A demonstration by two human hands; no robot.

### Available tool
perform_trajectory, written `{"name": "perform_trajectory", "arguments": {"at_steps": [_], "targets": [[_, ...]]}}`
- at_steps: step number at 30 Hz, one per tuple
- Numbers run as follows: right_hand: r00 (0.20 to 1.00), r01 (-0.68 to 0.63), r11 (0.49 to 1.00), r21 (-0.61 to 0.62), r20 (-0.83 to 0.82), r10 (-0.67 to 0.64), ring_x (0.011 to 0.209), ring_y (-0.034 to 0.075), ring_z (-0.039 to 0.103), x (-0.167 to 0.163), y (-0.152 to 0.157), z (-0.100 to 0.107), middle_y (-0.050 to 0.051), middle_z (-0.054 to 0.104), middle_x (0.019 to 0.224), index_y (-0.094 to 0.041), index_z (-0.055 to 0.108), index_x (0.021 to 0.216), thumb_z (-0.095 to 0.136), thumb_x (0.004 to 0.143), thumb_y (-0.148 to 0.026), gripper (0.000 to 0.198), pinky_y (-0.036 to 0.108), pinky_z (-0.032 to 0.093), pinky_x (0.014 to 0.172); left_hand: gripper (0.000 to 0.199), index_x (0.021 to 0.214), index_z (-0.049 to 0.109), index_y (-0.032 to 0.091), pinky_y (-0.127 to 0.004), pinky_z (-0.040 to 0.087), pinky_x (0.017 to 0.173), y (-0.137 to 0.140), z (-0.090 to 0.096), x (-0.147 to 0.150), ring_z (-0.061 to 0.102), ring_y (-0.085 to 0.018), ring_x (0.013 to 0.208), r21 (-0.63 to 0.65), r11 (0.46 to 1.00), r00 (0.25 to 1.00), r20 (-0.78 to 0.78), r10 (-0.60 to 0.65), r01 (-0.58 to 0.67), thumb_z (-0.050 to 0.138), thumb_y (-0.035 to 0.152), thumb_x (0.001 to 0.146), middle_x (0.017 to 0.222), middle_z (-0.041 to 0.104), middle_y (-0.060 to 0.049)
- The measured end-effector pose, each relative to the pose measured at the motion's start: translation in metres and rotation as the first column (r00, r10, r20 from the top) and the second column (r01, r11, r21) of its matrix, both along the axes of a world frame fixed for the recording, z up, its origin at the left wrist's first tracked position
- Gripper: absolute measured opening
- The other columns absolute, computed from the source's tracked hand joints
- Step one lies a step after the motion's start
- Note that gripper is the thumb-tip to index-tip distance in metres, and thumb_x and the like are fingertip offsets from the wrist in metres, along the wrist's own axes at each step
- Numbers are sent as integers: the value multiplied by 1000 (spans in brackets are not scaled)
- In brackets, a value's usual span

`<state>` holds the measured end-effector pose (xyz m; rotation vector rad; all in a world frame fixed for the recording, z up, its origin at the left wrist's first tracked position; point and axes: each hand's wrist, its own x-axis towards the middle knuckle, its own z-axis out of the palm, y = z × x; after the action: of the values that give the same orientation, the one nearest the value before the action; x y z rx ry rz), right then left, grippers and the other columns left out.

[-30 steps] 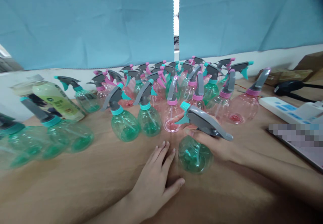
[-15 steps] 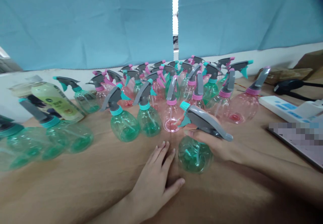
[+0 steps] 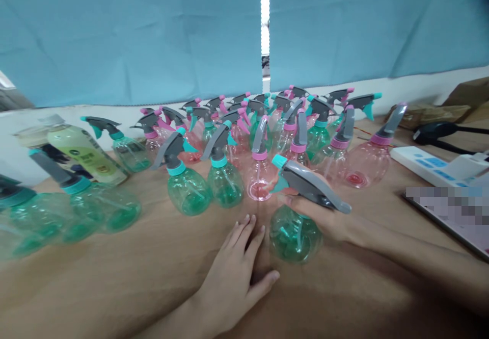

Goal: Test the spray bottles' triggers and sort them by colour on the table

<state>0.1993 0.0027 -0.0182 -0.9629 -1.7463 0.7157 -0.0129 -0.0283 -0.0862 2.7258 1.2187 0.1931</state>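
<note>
Wrapped round the neck of a green spray bottle (image 3: pixel 296 237) is my right hand (image 3: pixel 324 214), under its grey and teal trigger head, which points to the left. The bottle is upright, and part of its neck is hidden by my fingers. Flat on the wooden table (image 3: pixel 160 278) lies my left hand (image 3: pixel 237 272), fingers stretched, just left of that bottle and apart from it. Straight behind stands a pink spray bottle (image 3: pixel 260 178). Two green ones, a nearer spray bottle (image 3: pixel 189 191) and its neighbour (image 3: pixel 226 183), stand beyond my left fingertips.
Several more pink and green spray bottles crowd the back of the table. At the left are green spray bottles (image 3: pixel 103 206) and a pale green labelled container (image 3: pixel 87 150). A white power strip (image 3: pixel 424 165) and a dark-edged device (image 3: pixel 451 222) lie at the right. A blue curtain (image 3: pixel 133 38) hangs behind.
</note>
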Motion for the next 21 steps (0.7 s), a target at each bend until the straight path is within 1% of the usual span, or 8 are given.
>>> {"name": "perform_trajectory", "arguments": {"at_steps": [4, 8, 11, 16, 21], "targets": [[999, -32, 998, -52, -38, 30, 74, 19, 64, -4, -1, 2, 0, 66, 85, -29, 63, 97, 55, 77, -22, 22, 30, 54, 65, 69, 143, 37, 10, -54, 32, 111, -1, 0, 0, 25, -34, 141, 10, 1000, 1000, 25, -1, 1, 44, 56, 93, 154, 27, -18], [997, -24, 999, -38, -70, 21, 77, 19, 66, -4, 0, -3, 1, 68, 86, -28, 63, 103, 55, 79, -23, 26, 31, 55, 68, 68, 143, 37, 9, -55, 32, 111, 0, 1, 0, 25, -34, 142, 12, 1000, 999, 31, -6, 6, 46, 54, 93, 154, 26, -19], [999, -2, 1000, -23, -52, 1, 72, 19, 64, -3, 1, -6, 0, 67, 83, -27, 62, 101, 56, 80, -25, 23, 30, 54, 64, 70, 143, 38, 8, -54, 31, 111, 0, 2, 0, 24, -35, 142, -10, 1000, 1000, -3, 1, -1, 44, 55, 93, 154, 26, -20], [999, 34, 999, -20, -6, -34, 61, 17, 57, -3, 1, -6, -2, 60, 73, -27, 57, 90, 54, 80, -28, 10, 28, 47, 55, 71, 144, 35, 7, -56, 30, 111, 0, 3, 1, 22, -34, 142, -22, 1000, 1000, -27, 1, -1, 41, 56, 93, 155, 23, -20], [998, 62, 998, -10, 22, -62, 58, 17, 54, -2, 0, -6, -3, 57, 69, -27, 55, 86, 55, 80, -28, 5, 30, 45, 53, 71, 145, 34, 8, -56, 29, 111, 0, 2, 1, 20, -34, 143, -30, 1000, 1000, -28, 2, -3, 40, 57, 94, 155, 23, -20]]}}
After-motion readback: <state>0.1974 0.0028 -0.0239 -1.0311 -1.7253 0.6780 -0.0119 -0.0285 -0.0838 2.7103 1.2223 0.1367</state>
